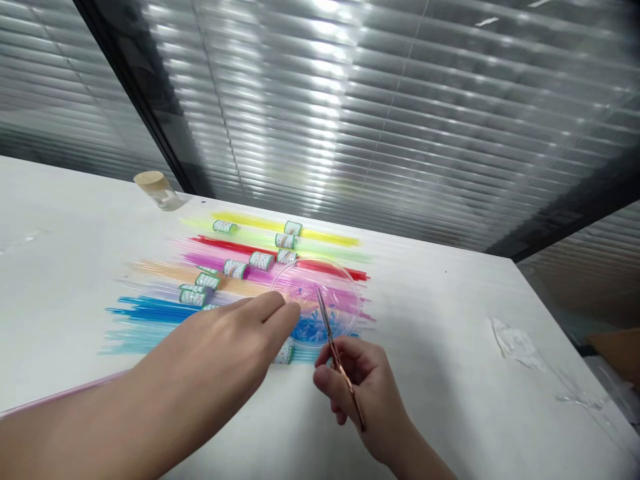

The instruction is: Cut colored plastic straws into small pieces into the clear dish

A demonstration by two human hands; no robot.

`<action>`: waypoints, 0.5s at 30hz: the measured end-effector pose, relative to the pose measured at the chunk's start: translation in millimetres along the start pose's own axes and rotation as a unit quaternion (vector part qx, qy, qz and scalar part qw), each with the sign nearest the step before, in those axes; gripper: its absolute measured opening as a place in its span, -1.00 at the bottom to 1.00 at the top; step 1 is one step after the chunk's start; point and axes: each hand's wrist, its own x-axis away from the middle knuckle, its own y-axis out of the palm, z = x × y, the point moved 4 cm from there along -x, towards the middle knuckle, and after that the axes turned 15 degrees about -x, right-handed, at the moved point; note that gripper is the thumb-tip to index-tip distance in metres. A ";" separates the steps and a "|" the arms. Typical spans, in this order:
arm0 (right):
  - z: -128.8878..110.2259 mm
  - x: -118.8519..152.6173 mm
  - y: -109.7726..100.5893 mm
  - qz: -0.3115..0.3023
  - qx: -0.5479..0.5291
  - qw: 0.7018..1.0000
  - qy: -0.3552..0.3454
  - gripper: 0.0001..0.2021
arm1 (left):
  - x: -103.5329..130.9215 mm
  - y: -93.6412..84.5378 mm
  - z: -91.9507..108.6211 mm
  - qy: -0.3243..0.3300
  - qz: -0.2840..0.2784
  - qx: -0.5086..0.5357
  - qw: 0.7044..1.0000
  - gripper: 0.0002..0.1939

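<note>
My left hand (240,330) is closed in a pinch at the left rim of a clear round dish. A thin pink stick (65,395) runs back from under its forearm in line with the fingertips; the gripped end is hidden by the hand. My right hand (367,387) holds copper-coloured scissors (333,350), their blades pointing up over the dish. In the clear dish (358,303) lie many small cut bits (313,329), mostly blue. The dish rests on bundles of thin coloured sticks.
Beneath and beyond my hands lie bundles of yellow (330,235), red (220,244), orange (160,270) and blue sticks (150,311), with patterned paper bands. A lidded jar (159,190) stands at the back left. Crumpled white wrapping (515,343) lies right. Blinds (320,100) border the white table (65,280).
</note>
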 end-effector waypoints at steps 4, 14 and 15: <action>-0.2 2.0 -0.7 -0.026 0.003 0.999 -0.023 -0.50 | 1.4 -0.5 1.4 0.000 0.019 -0.007 1.000 -0.67; -1.0 1.7 0.3 -0.039 0.001 0.999 -0.024 -0.54 | 0.7 -1.4 1.2 0.002 0.003 -0.004 1.000 -0.66; -1.2 1.8 0.2 -0.041 -0.001 0.999 -0.025 -0.55 | 0.5 -1.5 1.3 0.003 0.003 -0.006 1.000 -0.66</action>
